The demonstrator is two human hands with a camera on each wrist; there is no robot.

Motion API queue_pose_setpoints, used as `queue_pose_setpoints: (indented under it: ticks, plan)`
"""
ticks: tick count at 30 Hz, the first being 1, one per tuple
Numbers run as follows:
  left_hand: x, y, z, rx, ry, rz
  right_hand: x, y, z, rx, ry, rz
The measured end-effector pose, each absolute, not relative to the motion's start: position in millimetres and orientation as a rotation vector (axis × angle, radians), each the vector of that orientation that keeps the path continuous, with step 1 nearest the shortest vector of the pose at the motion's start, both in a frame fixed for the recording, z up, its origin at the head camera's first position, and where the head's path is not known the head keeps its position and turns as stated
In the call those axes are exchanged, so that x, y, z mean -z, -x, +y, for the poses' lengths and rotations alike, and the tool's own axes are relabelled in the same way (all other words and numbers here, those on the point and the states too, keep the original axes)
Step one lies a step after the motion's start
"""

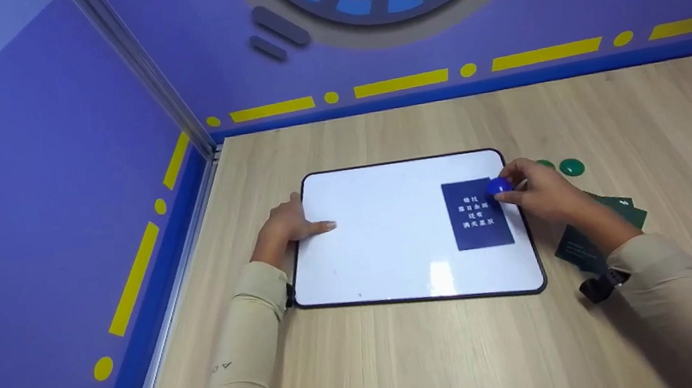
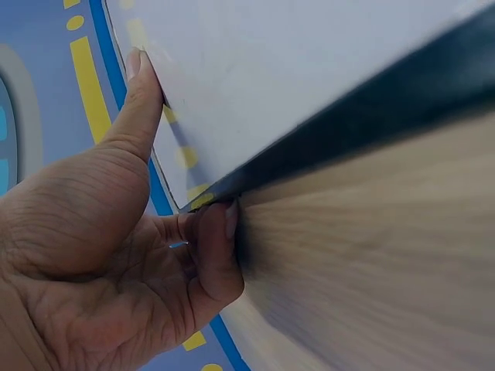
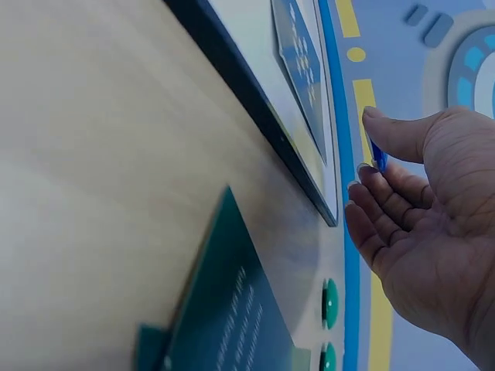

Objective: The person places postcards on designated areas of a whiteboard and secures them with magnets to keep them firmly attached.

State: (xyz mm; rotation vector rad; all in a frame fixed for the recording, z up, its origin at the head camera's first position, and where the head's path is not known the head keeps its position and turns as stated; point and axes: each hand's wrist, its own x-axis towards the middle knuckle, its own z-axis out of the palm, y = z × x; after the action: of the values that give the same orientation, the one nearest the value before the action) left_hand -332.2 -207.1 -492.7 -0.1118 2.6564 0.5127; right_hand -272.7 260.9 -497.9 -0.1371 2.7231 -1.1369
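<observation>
A black-framed whiteboard [image 1: 383, 241] lies flat on the table. My left hand [image 1: 287, 224] holds its left edge, the thumb over the white surface and the other fingers bent against the frame in the left wrist view. Near the board's right side is a dark blue card [image 1: 480, 236] with white writing. Between thumb and fingertips my right hand [image 1: 542, 189] pinches a round blue magnet [image 1: 498, 186], at the card's upper right corner. Whether the magnet touches the card I cannot tell. In the right wrist view the magnet [image 3: 377, 157] is mostly hidden by the fingers.
Right of the board lie a round green magnet [image 1: 572, 167] and a second green magnet [image 1: 547, 164], partly behind the right hand. Several dark green cards [image 1: 580, 248] lie overlapped under the right forearm. Blue walls [image 1: 139, 119] border the wooden table [image 1: 363, 359] at left and back.
</observation>
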Motion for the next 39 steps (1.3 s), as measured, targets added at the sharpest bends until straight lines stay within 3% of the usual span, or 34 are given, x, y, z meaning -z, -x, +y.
queue_pose_setpoints:
  ticks: [25,39]
  plan:
    - [485,333,-205,-0.534,0.144,2.636,514,285,243,1.127,0.13,2.728]
    - [490,334,-205,-0.561,0.146,2.631,519,301,231,1.029,0.281,2.784]
